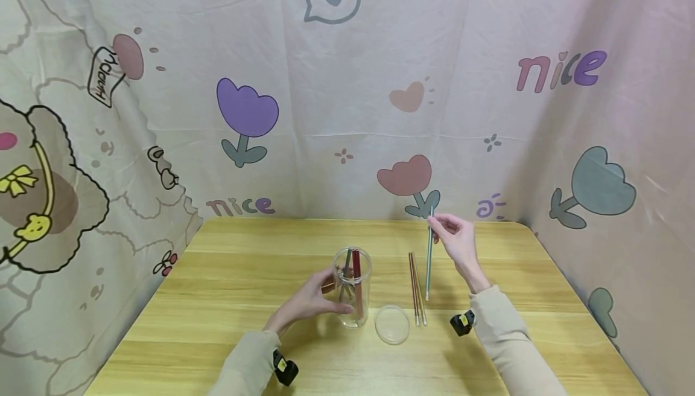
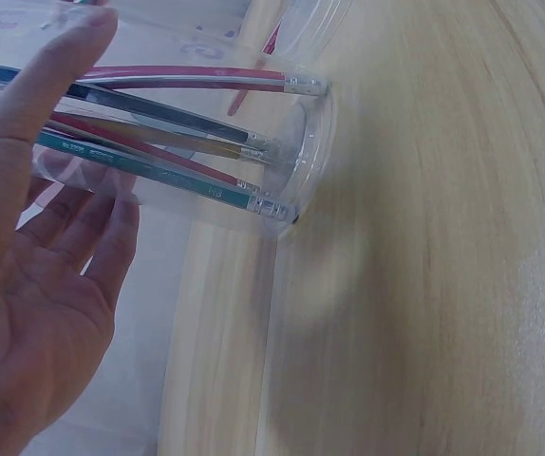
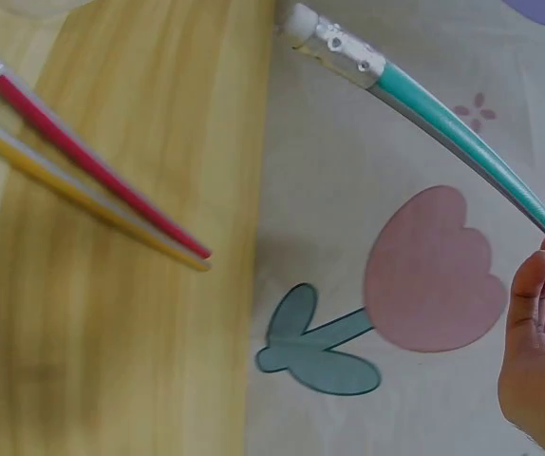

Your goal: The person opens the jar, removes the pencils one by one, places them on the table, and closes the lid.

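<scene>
In the head view my left hand holds a clear plastic jar upright, thumb on one side and fingers on the other. Several pencils lean inside it, among them a red pencil and a green pencil, eraser ends at the jar's bottom. My right hand pinches a teal pencil near its upper end, so it hangs almost vertical with its eraser down. Left of that pencil, a red pencil and a yellow pencil lie side by side on the table.
A round clear lid lies flat between the jar and the loose pencils. The wooden table ends at a printed cloth backdrop behind and at both sides. Small black cameras are worn at both wrists.
</scene>
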`<state>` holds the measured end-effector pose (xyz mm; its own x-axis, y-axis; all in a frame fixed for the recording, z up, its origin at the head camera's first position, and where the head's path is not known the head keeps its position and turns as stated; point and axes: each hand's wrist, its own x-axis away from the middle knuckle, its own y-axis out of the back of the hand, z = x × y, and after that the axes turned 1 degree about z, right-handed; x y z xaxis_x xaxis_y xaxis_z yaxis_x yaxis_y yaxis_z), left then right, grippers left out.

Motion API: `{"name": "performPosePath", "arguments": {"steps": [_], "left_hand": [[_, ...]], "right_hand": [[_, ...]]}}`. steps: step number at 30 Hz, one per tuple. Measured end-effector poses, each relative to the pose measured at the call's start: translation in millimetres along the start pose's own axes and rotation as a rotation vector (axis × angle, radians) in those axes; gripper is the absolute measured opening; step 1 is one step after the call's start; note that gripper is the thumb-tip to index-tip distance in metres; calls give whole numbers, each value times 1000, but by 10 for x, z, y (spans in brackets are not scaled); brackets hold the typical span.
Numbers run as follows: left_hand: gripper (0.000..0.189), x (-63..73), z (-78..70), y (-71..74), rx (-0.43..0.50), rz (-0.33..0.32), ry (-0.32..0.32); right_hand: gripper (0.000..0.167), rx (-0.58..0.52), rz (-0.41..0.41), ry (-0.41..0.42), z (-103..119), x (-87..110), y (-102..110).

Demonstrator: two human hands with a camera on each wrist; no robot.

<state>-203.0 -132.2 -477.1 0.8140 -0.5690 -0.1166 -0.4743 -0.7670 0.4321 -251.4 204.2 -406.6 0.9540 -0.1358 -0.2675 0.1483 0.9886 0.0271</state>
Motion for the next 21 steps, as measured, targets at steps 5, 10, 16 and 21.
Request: {"name": "performPosePath", "arguments": {"steps": [5, 10, 16, 21], "left_hand": [[76, 0, -10, 1, 4, 1, 0], [77, 2, -15, 2, 6, 1, 1], [76, 8, -9, 1, 5, 0, 4], [78, 5, -9, -3, -2, -3, 8]], "right_hand": [[20, -20, 33, 23, -307, -98, 80], [28, -63, 81, 100, -815, -248, 187], [31, -6, 36, 54, -606, -86, 113], [34, 36, 46, 35, -1208, -300, 237]]}}
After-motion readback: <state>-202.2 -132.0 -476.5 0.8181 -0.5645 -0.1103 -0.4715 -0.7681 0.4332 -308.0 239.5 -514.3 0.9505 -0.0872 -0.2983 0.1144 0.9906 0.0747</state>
